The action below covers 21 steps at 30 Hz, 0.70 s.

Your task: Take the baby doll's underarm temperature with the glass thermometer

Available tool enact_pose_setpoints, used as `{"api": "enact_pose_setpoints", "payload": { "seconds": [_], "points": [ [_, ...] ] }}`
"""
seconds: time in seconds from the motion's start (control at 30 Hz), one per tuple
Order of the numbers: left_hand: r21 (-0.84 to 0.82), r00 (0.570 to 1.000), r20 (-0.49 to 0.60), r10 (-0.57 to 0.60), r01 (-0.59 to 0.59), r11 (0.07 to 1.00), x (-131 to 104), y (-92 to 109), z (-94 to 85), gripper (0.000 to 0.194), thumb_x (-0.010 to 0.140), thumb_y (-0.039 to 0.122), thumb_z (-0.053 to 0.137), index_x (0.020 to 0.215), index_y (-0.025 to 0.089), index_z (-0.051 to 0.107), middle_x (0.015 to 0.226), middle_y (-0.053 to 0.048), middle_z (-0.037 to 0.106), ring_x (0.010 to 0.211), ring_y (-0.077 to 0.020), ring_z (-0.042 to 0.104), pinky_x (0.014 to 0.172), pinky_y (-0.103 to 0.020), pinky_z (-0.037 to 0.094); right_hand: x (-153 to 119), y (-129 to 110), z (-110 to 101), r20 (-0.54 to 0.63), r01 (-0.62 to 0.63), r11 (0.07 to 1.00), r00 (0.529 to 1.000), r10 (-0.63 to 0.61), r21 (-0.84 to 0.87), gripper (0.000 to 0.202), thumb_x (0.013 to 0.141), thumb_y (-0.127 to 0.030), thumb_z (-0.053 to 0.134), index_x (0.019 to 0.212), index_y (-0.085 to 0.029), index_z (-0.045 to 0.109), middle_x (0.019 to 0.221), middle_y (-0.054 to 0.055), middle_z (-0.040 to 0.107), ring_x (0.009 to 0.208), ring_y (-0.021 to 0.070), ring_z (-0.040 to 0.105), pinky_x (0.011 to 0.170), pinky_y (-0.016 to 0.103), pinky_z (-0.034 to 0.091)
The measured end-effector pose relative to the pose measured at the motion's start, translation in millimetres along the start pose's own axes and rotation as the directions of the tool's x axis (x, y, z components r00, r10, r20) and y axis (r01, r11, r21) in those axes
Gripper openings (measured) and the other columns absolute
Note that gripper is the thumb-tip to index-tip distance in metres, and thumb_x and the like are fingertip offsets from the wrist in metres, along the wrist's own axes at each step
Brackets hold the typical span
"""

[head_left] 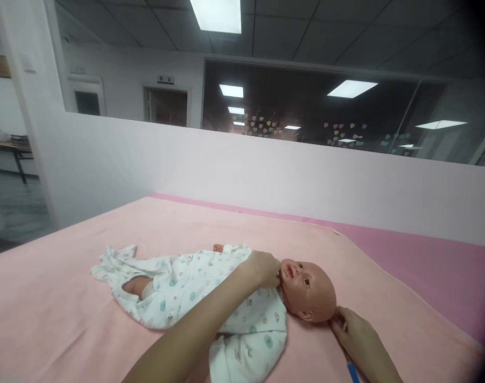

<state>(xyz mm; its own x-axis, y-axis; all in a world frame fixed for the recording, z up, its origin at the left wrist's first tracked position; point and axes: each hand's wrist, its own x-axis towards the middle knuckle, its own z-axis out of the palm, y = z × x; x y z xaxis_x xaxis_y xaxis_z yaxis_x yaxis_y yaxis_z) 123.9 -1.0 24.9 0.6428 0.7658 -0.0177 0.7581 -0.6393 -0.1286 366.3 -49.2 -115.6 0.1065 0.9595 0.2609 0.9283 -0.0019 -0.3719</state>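
A baby doll lies on its back, its bald head toward the right and its face turned up. It wears a white baby garment with small coloured prints; a bare leg shows through an opening at the left, and a small hand pokes out at the far side. My left hand is closed at the neckline, just under the doll's chin, gripping the garment's collar; its fingertips are hidden. At the crown of the doll's head is my right hand, fingers curled together and partly hidden against the head.
Pink cloth covers the padded surface, with a darker pink strip along the far right. A low white wall with glass above borders the back. A blue strip lies beside my right wrist. A table stands far left.
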Motion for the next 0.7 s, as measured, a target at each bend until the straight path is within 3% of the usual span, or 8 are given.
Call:
{"api": "enact_pose_setpoints", "payload": {
  "seconds": [0.17, 0.27, 0.37, 0.43, 0.5, 0.57, 0.63, 0.7],
  "points": [
    [-0.031, 0.998, 0.055, 0.002, -0.001, 1.0, -5, -2, -7.0, 0.025, 0.073, 0.027, 0.048, 0.086, 0.013, 0.065, 0.086, -0.014, 0.067, 0.081, -0.0265, 0.063, 0.063, -0.033, 0.049, 3, 4, -4, 0.102, 0.058, 0.998, 0.993, -0.058, 0.001, 0.016, 0.071, -0.026, 0.041, 0.066, -0.02, 0.056, 0.067, 0.004, 0.063, 0.064, 0.0192, 0.058, 0.058, 0.026, 0.038],
    [-0.061, 0.996, 0.09, 0.009, -0.003, 0.998, -7, -4, -11.3, 0.027, 0.072, 0.031, 0.05, 0.084, 0.013, 0.065, 0.086, -0.014, 0.067, 0.08, -0.0272, 0.063, 0.062, -0.033, 0.048, 7, 3, -26, 0.098, 0.055, 0.997, 0.993, -0.06, 0.049, 0.018, 0.073, -0.029, 0.043, 0.065, -0.021, 0.057, 0.065, 0.002, 0.063, 0.06, 0.0182, 0.059, 0.055, 0.025, 0.038],
    [-0.117, 0.988, 0.148, 0.044, -0.027, 0.993, -9, -8, -15.4, 0.027, 0.069, 0.033, 0.052, 0.083, 0.015, 0.066, 0.085, -0.012, 0.067, 0.077, -0.0257, 0.062, 0.058, -0.031, 0.047, 18, -14, -66, -0.118, -0.031, 0.997, 0.992, 0.039, 0.066, 0.019, 0.073, -0.035, 0.046, 0.072, -0.023, 0.061, 0.068, 0.002, 0.065, 0.061, 0.0184, 0.06, 0.054, 0.025, 0.039],
    [-0.167, 0.982, 0.176, 0.073, -0.044, 0.985, -9, -12, -18.3, 0.026, 0.067, 0.032, 0.055, 0.084, 0.017, 0.066, 0.086, -0.01, 0.067, 0.075, -0.0241, 0.062, 0.056, -0.029, 0.046, 26, -42, -90, -0.334, -0.074, 0.99, 0.936, 0.11, 0.12, 0.02, 0.072, -0.039, 0.051, 0.077, -0.023, 0.062, 0.069, 0.002, 0.065, 0.061, 0.0182, 0.06, 0.053, 0.025, 0.039],
    [-0.217, 0.978, 0.192, 0.079, -0.036, 0.975, -11, -17, -20.9, 0.027, 0.065, 0.029, 0.056, 0.088, 0.019, 0.066, 0.089, -0.008, 0.067, 0.075, -0.0227, 0.061, 0.054, -0.028, 0.045, 31, -81, -100, -0.464, 0.046, 0.973, 0.883, 0.067, 0.228, 0.019, 0.072, -0.038, 0.052, 0.078, -0.022, 0.061, 0.067, 0.002, 0.064, 0.06, 0.0166, 0.06, 0.053, 0.023, 0.04],
    [-0.258, 0.977, 0.206, 0.06, -0.005, 0.966, -12, -23, -22.5, 0.028, 0.065, 0.027, 0.055, 0.09, 0.022, 0.066, 0.091, -0.006, 0.066, 0.074, -0.0219, 0.06, 0.054, -0.029, 0.045, 33, -123, -91, -0.484, 0.234, 0.932, 0.872, -0.074, 0.278, 0.019, 0.076, -0.036, 0.049, 0.078, -0.021, 0.06, 0.064, 0.001, 0.063, 0.056, 0.0143, 0.058, 0.051, 0.022, 0.039],
    [-0.287, 0.977, 0.209, 0.038, 0.024, 0.958, -12, -29, -23.0, 0.027, 0.064, 0.027, 0.055, 0.088, 0.023, 0.065, 0.087, -0.005, 0.065, 0.069, -0.0208, 0.059, 0.053, -0.029, 0.044, 33, -157, -68, -0.46, 0.385, 0.898, 0.85, -0.255, 0.212, 0.019, 0.081, -0.031, 0.044, 0.078, -0.021, 0.06, 0.062, 0.0, 0.063, 0.053, 0.0124, 0.056, 0.049, 0.021, 0.037],
    [-0.299, 0.976, 0.217, 0.011, 0.055, 0.953, -12, -35, -22.6, 0.023, 0.063, 0.027, 0.056, 0.083, 0.02, 0.065, 0.078, -0.004, 0.064, 0.062, -0.0189, 0.057, 0.051, -0.028, 0.043, 31, -176, -42, -0.524, 0.465, 0.88, 0.775, -0.352, 0.096, 0.021, 0.084, -0.024, 0.039, 0.082, -0.019, 0.06, 0.061, 0.0, 0.061, 0.052, 0.0118, 0.054, 0.051, 0.022, 0.035]
  ]
}}
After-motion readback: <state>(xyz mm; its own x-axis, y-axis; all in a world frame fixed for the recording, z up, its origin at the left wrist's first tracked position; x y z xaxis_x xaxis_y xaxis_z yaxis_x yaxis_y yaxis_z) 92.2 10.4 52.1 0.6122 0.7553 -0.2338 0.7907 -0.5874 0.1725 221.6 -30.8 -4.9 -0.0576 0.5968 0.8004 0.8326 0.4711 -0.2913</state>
